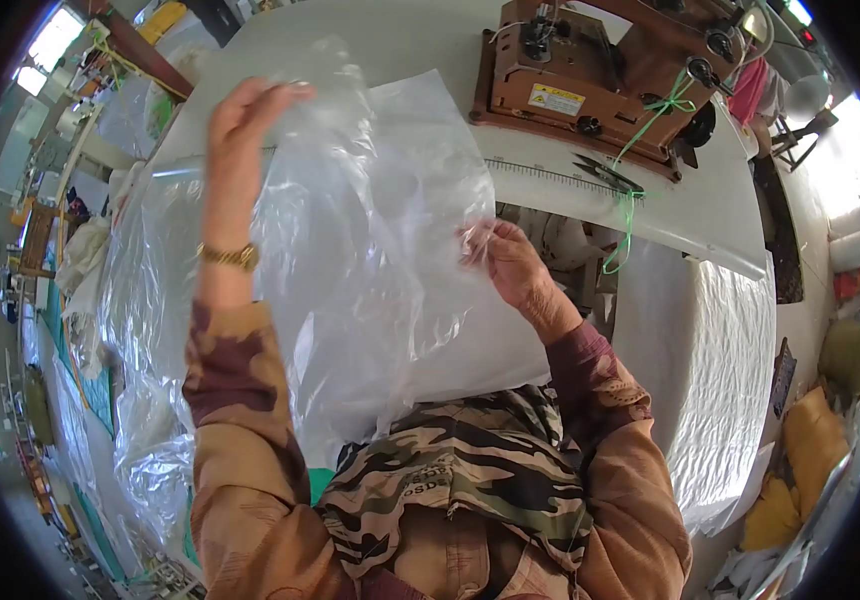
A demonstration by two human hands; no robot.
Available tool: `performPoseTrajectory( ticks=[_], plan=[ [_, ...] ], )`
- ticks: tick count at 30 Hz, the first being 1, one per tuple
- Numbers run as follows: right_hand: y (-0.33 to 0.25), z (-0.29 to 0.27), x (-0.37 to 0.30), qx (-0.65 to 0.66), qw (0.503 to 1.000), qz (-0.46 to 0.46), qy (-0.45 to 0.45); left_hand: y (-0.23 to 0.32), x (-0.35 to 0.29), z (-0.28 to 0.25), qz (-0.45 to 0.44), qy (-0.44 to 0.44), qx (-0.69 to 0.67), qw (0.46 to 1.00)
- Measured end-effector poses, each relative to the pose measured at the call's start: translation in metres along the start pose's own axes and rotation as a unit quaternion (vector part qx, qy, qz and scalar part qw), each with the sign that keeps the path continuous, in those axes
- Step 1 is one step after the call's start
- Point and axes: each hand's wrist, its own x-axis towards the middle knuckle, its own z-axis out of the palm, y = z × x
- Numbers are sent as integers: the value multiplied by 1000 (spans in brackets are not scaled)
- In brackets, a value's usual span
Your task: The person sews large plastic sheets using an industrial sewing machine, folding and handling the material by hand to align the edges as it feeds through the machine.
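Observation:
A large sheet of clear plastic film (pixel 350 250) spreads crinkled over the table in front of me and hangs toward my lap. My right hand (pixel 515 262) pinches its right edge between thumb and fingertips. Farther off to the left, my left hand (pixel 255 115) is raised with its fingers curled together at the film's far part, which stands up beside the fingertips; some blur softens the grip. Beneath the film lies a flat white sheet (pixel 440 130), its corner pointing away from me.
A brown sewing machine (pixel 590 90) stands at the far right. Dark thread snips (pixel 608 176) lie by a ruler strip (pixel 550 175) along the table edge, with green string (pixel 630 215) hanging there. A stack of white sheeting (pixel 720 370) is at the right, yellow bags (pixel 800 470) beyond.

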Motion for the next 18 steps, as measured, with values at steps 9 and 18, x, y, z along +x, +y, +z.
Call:
performPoseTrajectory(
  ticks=[9, 18],
  plan=[
    [-41, 34, -6, 9, 998, -39, -39, 111, -134, -61, -32, 20, -51, 998],
    [-60, 71, 21, -127, 984, -115, -42, 109, -252, -90, -238, -93, 14, 967]
  ],
)
